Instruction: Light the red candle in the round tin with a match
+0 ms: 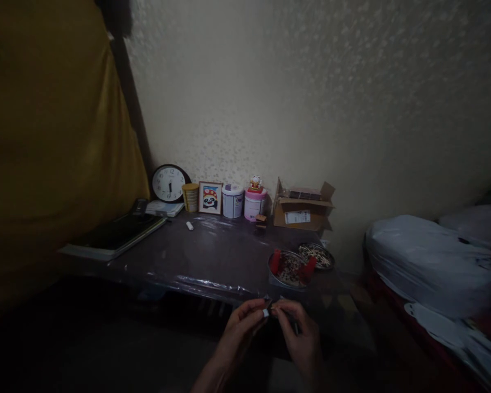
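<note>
By the near edge of the worktop (221,248), left hand (240,326) — grip closed to a narrow pinch — has hold of a small white object (265,313); right hand (301,333), pinched likewise, holds a small pale piece (274,307) just beside it, too small to identify. Beyond the hands: a bowl (285,284) with red pieces (275,261) sits before a second bowl (333,262).

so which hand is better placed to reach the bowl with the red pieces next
Likely the right hand: it is roughly in front of the bowl, while the left hand sits farther to the left, pinching a small pale thing.
</note>
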### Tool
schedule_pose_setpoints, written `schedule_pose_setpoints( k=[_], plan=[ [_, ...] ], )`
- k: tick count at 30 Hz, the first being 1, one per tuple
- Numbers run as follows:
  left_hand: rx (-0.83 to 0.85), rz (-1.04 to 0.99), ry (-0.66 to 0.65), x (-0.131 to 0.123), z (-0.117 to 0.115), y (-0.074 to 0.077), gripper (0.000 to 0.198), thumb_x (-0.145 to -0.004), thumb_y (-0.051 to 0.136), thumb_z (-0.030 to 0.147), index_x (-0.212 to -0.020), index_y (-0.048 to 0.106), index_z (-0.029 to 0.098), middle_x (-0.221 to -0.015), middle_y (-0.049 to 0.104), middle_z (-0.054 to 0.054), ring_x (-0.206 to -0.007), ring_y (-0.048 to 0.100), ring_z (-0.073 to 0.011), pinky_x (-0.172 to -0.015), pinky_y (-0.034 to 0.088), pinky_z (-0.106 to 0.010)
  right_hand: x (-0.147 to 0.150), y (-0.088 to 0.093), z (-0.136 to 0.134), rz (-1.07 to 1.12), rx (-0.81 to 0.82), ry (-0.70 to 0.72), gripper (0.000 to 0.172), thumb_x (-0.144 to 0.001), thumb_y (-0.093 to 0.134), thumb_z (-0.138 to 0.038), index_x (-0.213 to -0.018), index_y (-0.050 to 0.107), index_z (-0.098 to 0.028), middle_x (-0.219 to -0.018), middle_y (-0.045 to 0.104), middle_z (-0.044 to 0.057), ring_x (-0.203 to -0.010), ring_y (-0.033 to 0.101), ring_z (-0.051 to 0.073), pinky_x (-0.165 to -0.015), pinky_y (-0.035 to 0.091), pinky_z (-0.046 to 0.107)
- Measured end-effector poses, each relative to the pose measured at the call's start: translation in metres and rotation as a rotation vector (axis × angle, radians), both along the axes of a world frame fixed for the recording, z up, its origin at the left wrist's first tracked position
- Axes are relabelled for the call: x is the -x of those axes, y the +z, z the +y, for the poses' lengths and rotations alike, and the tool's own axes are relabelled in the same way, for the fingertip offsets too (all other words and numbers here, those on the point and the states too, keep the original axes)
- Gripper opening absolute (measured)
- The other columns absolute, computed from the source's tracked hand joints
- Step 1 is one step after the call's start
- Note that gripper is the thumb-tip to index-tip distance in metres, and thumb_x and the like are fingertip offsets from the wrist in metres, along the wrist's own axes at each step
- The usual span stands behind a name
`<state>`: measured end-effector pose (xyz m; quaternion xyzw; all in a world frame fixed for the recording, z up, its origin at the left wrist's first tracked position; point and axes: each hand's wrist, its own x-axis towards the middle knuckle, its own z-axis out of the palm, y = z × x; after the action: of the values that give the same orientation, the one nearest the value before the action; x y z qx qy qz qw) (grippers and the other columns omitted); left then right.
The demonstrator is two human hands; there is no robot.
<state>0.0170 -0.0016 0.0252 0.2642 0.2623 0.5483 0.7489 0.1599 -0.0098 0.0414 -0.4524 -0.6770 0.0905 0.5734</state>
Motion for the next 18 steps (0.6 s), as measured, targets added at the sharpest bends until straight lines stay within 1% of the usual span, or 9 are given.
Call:
schedule_pose_setpoints(
  k=[5, 10, 13, 18],
  plan=[
    [0.003, -0.027, 0.003, 0.0033, -0.0012, 0.0034, 0.023, -0.062, 0.075, 0.021, -0.084, 0.071, 0.014, -0.089, 0.073, -0.009, -0.093, 0.063, -0.0228, -0.093, 0.042, -0.036, 0.0025, 0.0028, -0.0017, 0.057, 0.067, 0.038, 0.008, -0.082, 0.056, -0.027, -0.077, 0.061, -0.022, -0.072, 0.069, 0.002, -0.07, 0.067, 0.016, -0.067, 0.054, 0.025],
    [-0.019, -0.025, -0.007, 0.0052, -0.0008, -0.0022, 0.02, -0.068, 0.07, 0.018, -0.087, 0.071, 0.014, -0.093, 0.072, -0.009, -0.095, 0.062, -0.0223, -0.094, 0.041, -0.037, 0.0029, 0.0035, 0.0, 0.158, 0.169, 0.11, 0.009, -0.081, 0.058, -0.029, -0.075, 0.061, -0.021, -0.072, 0.069, 0.001, -0.069, 0.067, 0.016, -0.065, 0.054, 0.023],
    [-0.035, -0.019, -0.015, 0.0051, 0.0003, -0.005, 0.019, -0.07, 0.069, 0.019, -0.088, 0.07, 0.014, -0.094, 0.071, -0.009, -0.094, 0.062, -0.0221, -0.091, 0.043, -0.036, 0.0004, 0.0044, 0.0022, 0.227, 0.229, 0.108, 0.01, -0.079, 0.06, -0.03, -0.074, 0.06, -0.022, -0.071, 0.07, 0.0, -0.066, 0.067, 0.015, -0.063, 0.054, 0.022],
    [-0.015, 0.036, -0.028, 0.0046, 0.0013, -0.0047, 0.021, -0.07, 0.07, 0.022, -0.089, 0.07, 0.015, -0.092, 0.072, -0.009, -0.088, 0.064, -0.0202, -0.082, 0.046, -0.03, -0.0041, 0.0094, 0.0037, 0.288, 0.304, 0.103, 0.017, -0.076, 0.062, -0.036, -0.07, 0.06, -0.02, -0.063, 0.069, 0.0, -0.061, 0.067, 0.017, -0.062, 0.053, 0.024]
  ],
)
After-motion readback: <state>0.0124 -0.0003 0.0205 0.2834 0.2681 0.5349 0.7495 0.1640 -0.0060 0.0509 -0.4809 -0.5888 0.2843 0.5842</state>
